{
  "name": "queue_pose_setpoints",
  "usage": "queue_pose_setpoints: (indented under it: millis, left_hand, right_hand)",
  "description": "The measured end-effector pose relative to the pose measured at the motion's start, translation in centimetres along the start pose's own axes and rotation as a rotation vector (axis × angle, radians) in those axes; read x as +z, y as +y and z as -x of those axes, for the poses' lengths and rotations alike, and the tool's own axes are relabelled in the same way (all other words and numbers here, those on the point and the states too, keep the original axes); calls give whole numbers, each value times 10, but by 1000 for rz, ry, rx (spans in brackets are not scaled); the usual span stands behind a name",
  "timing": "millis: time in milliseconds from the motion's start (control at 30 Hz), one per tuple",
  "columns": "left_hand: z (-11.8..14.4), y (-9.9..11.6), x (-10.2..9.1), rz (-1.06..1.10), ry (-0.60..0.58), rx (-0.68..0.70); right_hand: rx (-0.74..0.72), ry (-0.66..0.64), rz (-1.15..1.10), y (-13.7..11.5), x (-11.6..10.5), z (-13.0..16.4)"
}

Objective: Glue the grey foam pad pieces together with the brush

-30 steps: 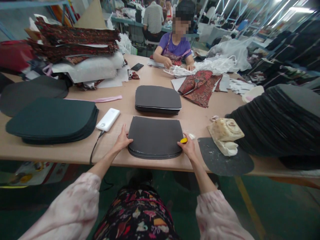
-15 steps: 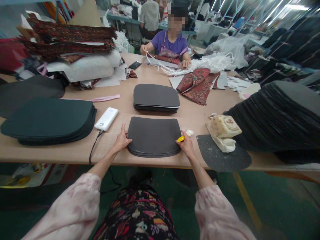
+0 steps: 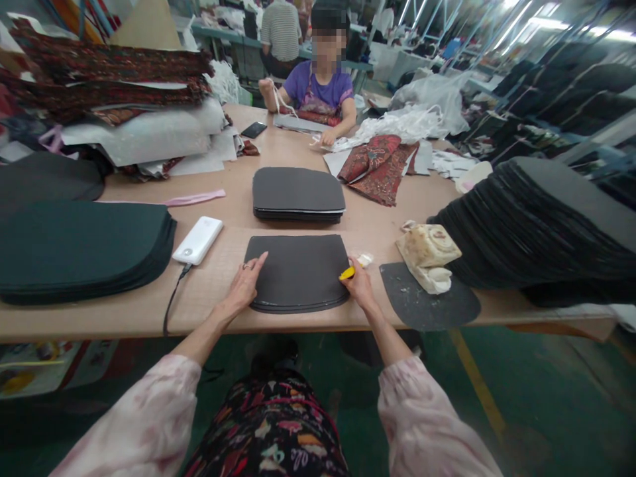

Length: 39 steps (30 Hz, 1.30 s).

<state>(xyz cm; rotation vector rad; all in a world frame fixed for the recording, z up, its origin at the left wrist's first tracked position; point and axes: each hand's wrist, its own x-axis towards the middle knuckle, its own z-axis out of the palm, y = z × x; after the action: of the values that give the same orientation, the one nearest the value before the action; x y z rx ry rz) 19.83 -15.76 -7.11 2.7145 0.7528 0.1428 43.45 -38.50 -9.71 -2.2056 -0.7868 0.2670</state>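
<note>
In the head view, a stack of dark panels (image 3: 301, 271) lies close to the near edge of the table (image 3: 124, 317), probably so both hands reach its sides easily. The left hand (image 3: 243, 283) has a loose, fairly wide grip, fingers stretched over the stack's left edge, seemingly to steady the layers. The right hand (image 3: 361, 288) closes a narrow grip on a yellow tool (image 3: 347, 272) at the right edge; whether it presses the panels, one cannot tell. A second stack (image 3: 298, 189) sits farther from the near edge, apparently kept separate.
</note>
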Motion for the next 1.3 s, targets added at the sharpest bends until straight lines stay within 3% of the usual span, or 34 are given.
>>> queue_pose_setpoints:
  millis: [100, 233, 467, 933, 1133, 1300]
  left_hand:
    - [-2, -8, 7, 20, -50, 119]
    - [-5, -19, 13, 1, -54, 169]
    - [-9, -21, 11, -28, -101, 177]
    - [-8, -25, 18, 66, -61, 184]
    - [-4, -31, 18, 185, -77, 164]
    - [-1, -35, 18, 227, -75, 142]
  right_hand:
    - [11, 2, -4, 0, -1, -1]
    - [22, 18, -12, -1, -2, -2]
    - [43, 29, -16, 0, -1, -5]
    - [-11, 1, 27, 3, 1, -2]
    - [-11, -41, 117, 5, 4, 0]
    - [-38, -58, 317, 3, 2, 3]
